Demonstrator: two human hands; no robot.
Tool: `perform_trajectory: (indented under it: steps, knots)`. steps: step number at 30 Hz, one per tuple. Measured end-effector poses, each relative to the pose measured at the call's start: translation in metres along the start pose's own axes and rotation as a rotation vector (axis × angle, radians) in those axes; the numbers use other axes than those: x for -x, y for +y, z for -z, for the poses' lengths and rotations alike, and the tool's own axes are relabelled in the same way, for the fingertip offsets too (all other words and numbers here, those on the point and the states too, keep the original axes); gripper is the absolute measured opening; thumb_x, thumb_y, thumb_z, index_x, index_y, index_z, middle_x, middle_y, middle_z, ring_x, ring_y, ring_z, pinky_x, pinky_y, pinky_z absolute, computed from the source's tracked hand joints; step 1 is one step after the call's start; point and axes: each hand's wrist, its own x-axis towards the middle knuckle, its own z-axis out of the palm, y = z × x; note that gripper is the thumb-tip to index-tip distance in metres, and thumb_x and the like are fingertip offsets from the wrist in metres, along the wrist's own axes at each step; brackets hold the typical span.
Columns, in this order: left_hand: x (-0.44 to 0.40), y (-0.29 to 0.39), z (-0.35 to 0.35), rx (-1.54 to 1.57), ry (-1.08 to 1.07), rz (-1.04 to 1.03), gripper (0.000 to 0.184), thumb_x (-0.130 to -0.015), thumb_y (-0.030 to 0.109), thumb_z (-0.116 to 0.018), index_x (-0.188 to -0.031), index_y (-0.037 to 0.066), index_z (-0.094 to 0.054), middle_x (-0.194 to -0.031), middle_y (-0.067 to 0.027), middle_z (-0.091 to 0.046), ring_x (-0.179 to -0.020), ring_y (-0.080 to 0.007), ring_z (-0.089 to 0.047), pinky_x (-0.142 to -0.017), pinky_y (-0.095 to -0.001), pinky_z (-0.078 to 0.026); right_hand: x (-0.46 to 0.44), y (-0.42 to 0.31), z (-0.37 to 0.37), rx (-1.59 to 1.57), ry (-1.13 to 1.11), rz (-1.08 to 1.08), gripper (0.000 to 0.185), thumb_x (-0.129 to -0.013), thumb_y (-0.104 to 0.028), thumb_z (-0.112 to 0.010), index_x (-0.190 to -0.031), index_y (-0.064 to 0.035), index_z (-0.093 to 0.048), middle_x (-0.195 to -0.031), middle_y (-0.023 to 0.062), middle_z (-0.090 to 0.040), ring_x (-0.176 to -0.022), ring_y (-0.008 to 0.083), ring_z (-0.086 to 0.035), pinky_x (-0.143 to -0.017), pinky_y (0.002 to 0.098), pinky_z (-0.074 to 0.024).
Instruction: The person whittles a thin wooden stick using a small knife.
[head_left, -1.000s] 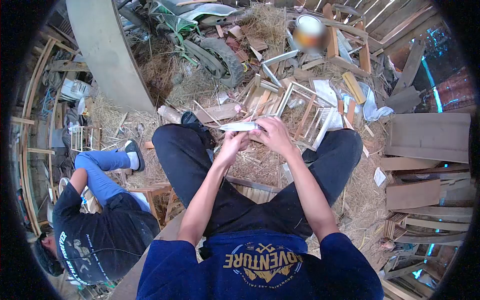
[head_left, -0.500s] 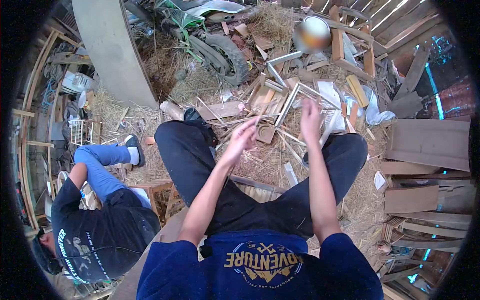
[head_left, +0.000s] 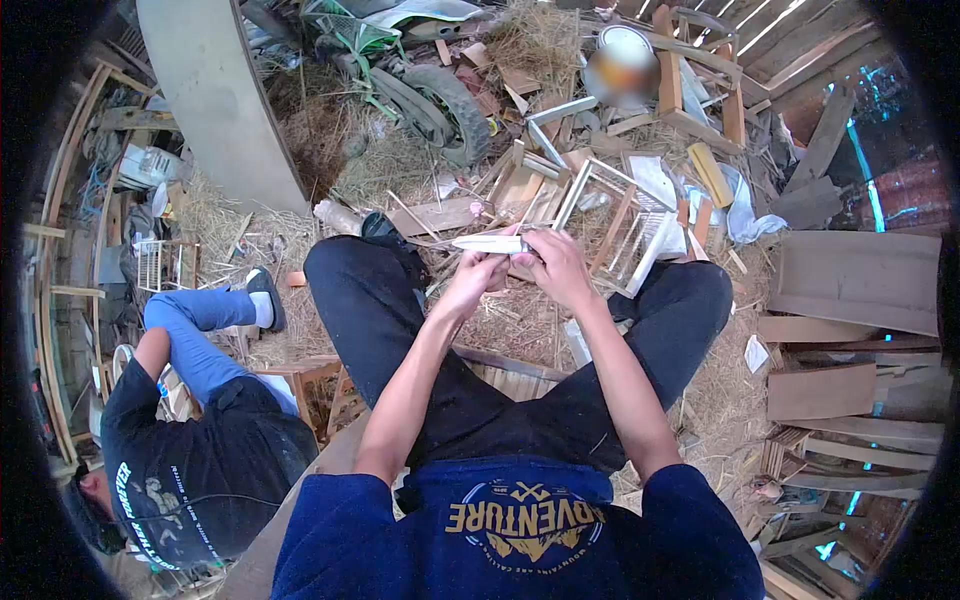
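My two hands meet above the straw between my knees. My right hand [head_left: 560,268] is closed around the handle of a knife [head_left: 485,243], whose pale blade points left and tapers to a tip. Just below the blade, my left hand [head_left: 474,283] is closed in a pinch. It grips a thin wooden stick, mostly hidden now by the blade and fingers. Beyond my right hand, a white slatted wooden frame [head_left: 648,238] lies tilted on the floor near my right knee.
Straw and wood scraps cover the floor. A motorbike wheel [head_left: 455,115] and a bucket [head_left: 622,68] stand ahead. A yellow block [head_left: 710,178] lies to the right, near stacked boards [head_left: 822,396]. Another person [head_left: 200,440] sits at my left, by a large curved panel [head_left: 225,100].
My right hand has moved left and nearer, from beside the white frame to my left hand. The knife blade now shows clearly across the left fingers. The left hand has shifted slightly.
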Motion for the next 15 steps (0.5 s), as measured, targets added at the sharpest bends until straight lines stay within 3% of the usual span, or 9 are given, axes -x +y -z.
perform_trajectory:
  steps: [10, 13, 15]
  knots:
    - [-0.002, -0.002, 0.001, 0.022, -0.013, 0.013, 0.052, -0.102, 0.009, -0.049, -0.152, 0.007, -0.037, -0.067, 0.0101, -0.034, -0.051, -0.0016, -0.026, -0.047, -0.0206, -0.021, -0.001, 0.007, 0.007, 0.108, -0.004, 0.041, 0.034, -0.088, -0.036, -0.067, -0.104, -0.0065, -0.065, -0.091, 0.0101, -0.065, -0.088, 0.03, -0.06, -0.081, 0.041, -0.0429]
    - [-0.004, -0.003, 0.001, 0.016, -0.02, 0.023, 0.05, -0.104, 0.011, -0.049, -0.152, 0.007, -0.038, -0.068, 0.01, -0.033, -0.052, -0.0018, -0.026, -0.048, -0.021, -0.021, -0.002, 0.002, 0.015, 0.112, -0.027, -0.005, 0.029, -0.09, -0.031, -0.067, -0.106, -0.0067, -0.066, -0.096, 0.0088, -0.067, -0.092, 0.0292, -0.061, -0.084, 0.0397, -0.043]
    - [-0.001, 0.004, 0.001, 0.01, -0.019, 0.053, 0.048, -0.104, 0.016, -0.049, -0.151, 0.008, -0.041, -0.068, 0.01, -0.033, -0.052, -0.0021, -0.026, -0.048, -0.0211, -0.022, -0.001, 0.011, 0.016, 0.098, 0.035, -0.167, 0.027, -0.093, -0.029, -0.065, -0.107, -0.0059, -0.066, -0.1, 0.0088, -0.069, -0.093, 0.0291, -0.063, -0.084, 0.0389, -0.0443]
